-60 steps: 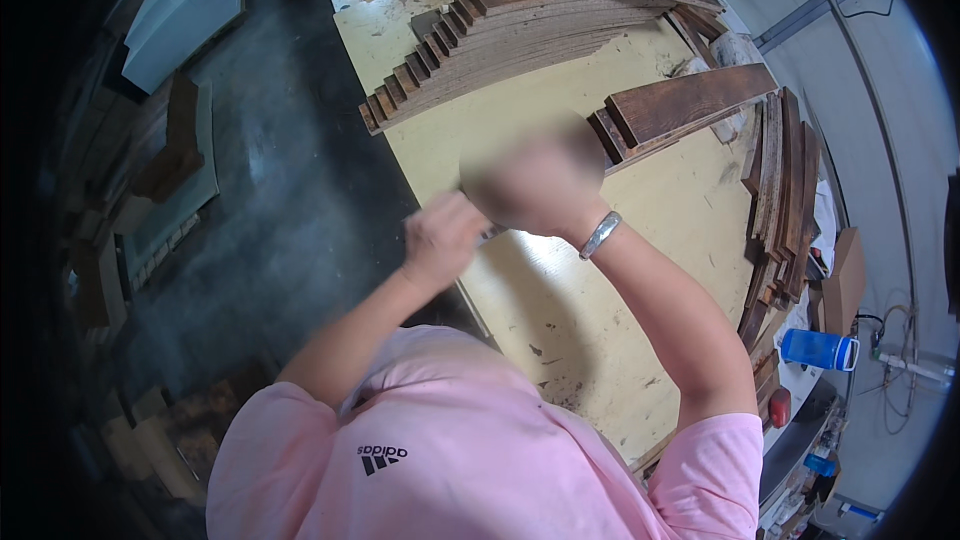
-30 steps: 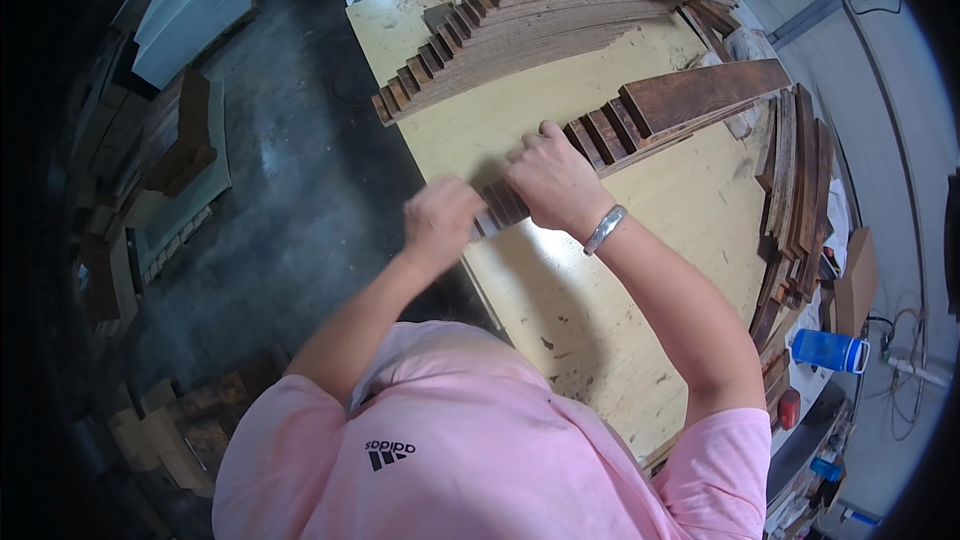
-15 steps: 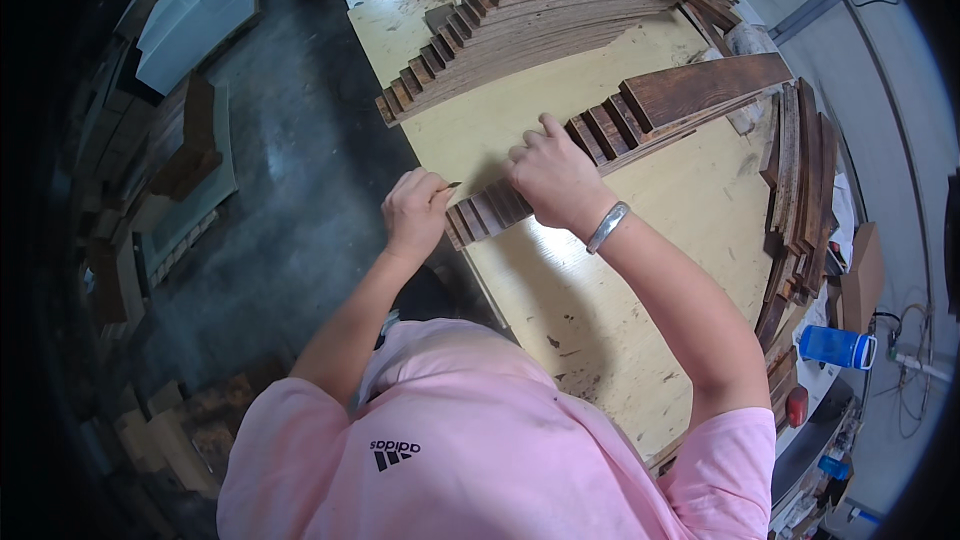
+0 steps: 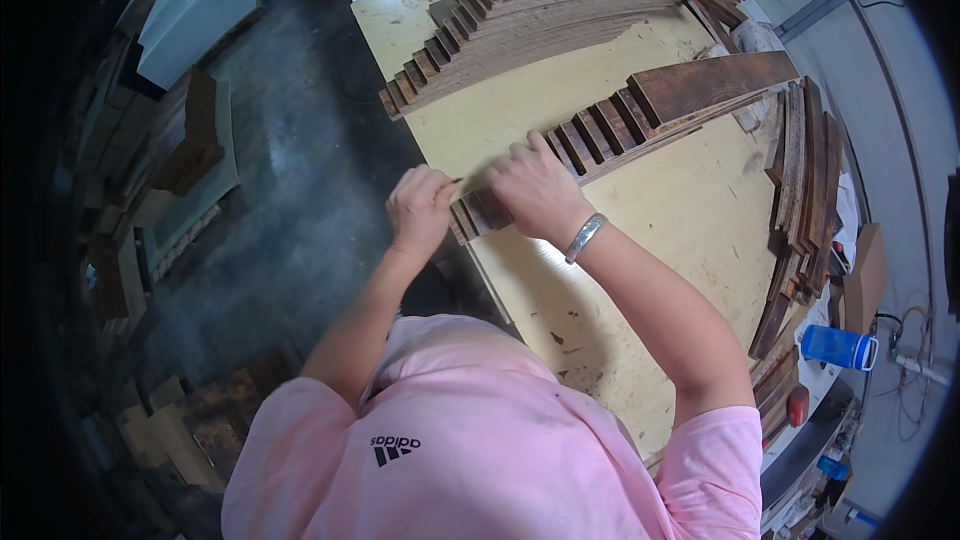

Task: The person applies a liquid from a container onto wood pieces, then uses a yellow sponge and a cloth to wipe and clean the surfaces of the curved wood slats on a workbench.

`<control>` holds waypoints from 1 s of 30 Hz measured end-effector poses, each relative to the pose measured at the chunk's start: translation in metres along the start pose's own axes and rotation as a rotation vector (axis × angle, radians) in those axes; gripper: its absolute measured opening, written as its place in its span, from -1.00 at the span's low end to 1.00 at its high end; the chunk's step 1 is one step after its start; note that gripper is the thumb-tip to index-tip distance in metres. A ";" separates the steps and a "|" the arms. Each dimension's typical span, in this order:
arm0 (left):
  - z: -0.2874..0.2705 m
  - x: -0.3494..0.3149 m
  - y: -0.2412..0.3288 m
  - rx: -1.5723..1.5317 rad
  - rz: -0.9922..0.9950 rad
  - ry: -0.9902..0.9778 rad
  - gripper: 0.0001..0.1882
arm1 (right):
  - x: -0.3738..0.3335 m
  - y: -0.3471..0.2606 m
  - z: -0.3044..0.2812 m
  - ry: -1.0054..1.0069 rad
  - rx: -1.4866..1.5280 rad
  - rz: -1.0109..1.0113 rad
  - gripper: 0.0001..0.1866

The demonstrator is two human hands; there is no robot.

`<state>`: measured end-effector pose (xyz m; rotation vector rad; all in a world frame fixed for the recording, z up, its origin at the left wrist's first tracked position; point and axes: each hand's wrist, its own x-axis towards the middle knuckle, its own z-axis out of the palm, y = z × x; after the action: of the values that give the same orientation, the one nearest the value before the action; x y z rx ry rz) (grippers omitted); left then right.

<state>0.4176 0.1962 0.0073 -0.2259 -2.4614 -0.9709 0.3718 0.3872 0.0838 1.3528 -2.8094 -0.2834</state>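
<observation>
Head view: right hand is pressing flat on dark wood strips fanned near bench left edge, steadying them, w/ left hand pinching a thin tool at strip ends.

Dark, matt, rough-sawn wooden slats lie on a pale plywood desk, scuffed and stained. The wristband looks like polished metal. The floor seems dull concrete.
</observation>
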 end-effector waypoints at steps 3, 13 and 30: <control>-0.004 -0.009 0.016 -0.081 0.201 -0.076 -0.92 | 0.000 0.000 0.002 0.028 -0.055 -0.004 -0.80; -0.005 -0.007 0.014 -0.114 0.185 -0.098 -0.87 | 0.009 0.003 0.003 0.005 -0.070 -0.026 -0.83; -0.005 -0.024 0.004 0.008 0.147 -0.111 -0.90 | 0.008 0.002 0.003 -0.027 0.018 0.009 -0.78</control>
<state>0.4413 0.1964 0.0006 -0.4624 -2.5070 -0.9077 0.3646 0.3825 0.0803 1.3503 -2.8457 -0.2781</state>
